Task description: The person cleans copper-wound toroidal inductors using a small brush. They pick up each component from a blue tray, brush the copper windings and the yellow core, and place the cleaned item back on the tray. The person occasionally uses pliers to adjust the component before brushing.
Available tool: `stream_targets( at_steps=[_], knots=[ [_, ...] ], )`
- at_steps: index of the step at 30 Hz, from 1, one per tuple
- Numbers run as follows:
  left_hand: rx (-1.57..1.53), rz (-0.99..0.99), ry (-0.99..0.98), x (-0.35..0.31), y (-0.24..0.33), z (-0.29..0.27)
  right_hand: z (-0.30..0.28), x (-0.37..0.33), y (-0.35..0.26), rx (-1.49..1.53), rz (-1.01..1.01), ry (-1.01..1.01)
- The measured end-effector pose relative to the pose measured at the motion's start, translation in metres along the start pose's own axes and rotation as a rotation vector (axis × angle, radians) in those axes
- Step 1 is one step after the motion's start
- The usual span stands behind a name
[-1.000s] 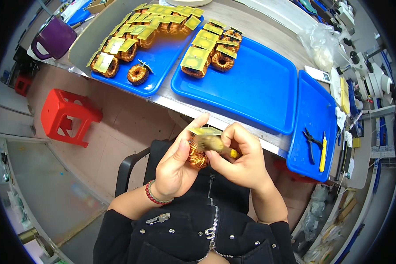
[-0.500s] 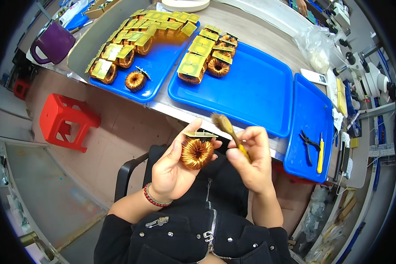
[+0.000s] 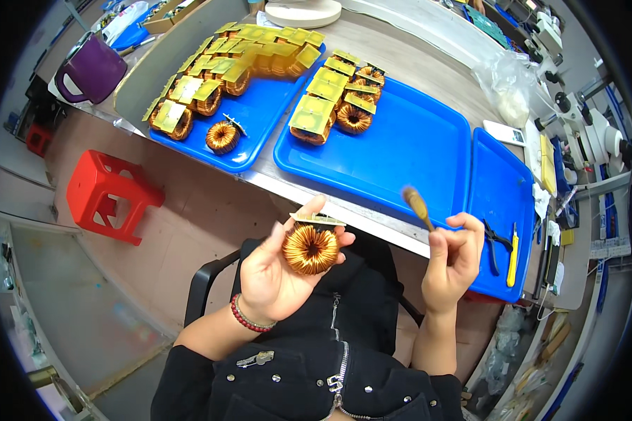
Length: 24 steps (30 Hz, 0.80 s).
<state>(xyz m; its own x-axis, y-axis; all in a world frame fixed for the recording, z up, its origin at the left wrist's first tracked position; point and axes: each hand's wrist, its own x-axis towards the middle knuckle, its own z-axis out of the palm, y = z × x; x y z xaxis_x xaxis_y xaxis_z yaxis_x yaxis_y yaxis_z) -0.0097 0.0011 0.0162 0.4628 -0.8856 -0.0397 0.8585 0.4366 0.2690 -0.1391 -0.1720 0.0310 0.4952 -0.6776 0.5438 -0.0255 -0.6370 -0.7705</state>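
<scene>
My left hand (image 3: pixel 270 277) holds a copper-wound toroidal coil (image 3: pixel 310 248) near my lap, palm up. A small circuit board (image 3: pixel 317 219) sits edge-on across the coil's top, and the coil's hole faces me. Off to the right, my right hand (image 3: pixel 451 263) grips a small brush (image 3: pixel 418 205) by its handle, bristles up and apart from the coil. Part of the brush handle is hidden by the fingers.
A left blue tray (image 3: pixel 242 151) bears many coils with yellow-green boards and one lone coil (image 3: pixel 222 137). The middle blue tray (image 3: pixel 407 144) holds several more. Black-handled pliers (image 3: pixel 496 245) and a yellow tool (image 3: pixel 513 254) lie in the right tray (image 3: pixel 502 165). A red stool (image 3: pixel 112 196) stands left.
My right hand has swung right with the brush, away from the coil. My left hand still holds the coil in nearly the same place. The view has shifted slightly.
</scene>
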Motion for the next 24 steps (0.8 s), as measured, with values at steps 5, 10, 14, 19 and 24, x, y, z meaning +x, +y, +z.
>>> stream_targets(
  at_steps=[5, 10, 14, 19, 24],
  knots=[
    [0.079, 0.072, 0.006, 0.001, -0.005, -0.004, 0.008, -0.01, -0.016, 0.015, -0.089, -0.11],
    [0.091, 0.02, 0.003, 0.002, 0.001, -0.003, 0.008, -0.006, -0.018, -0.029, -0.196, -0.185],
    [0.266, -0.013, 0.074, 0.005, -0.003, -0.009, 0.012, -0.02, -0.018, 0.034, -0.119, -0.28],
    [0.114, -0.06, 0.056, 0.004, -0.005, -0.023, 0.017, -0.029, -0.003, -0.07, -0.067, -0.274],
    [0.199, -0.154, 0.091, -0.007, 0.01, -0.054, 0.007, -0.041, 0.008, -0.135, 0.034, -0.341]
  ],
)
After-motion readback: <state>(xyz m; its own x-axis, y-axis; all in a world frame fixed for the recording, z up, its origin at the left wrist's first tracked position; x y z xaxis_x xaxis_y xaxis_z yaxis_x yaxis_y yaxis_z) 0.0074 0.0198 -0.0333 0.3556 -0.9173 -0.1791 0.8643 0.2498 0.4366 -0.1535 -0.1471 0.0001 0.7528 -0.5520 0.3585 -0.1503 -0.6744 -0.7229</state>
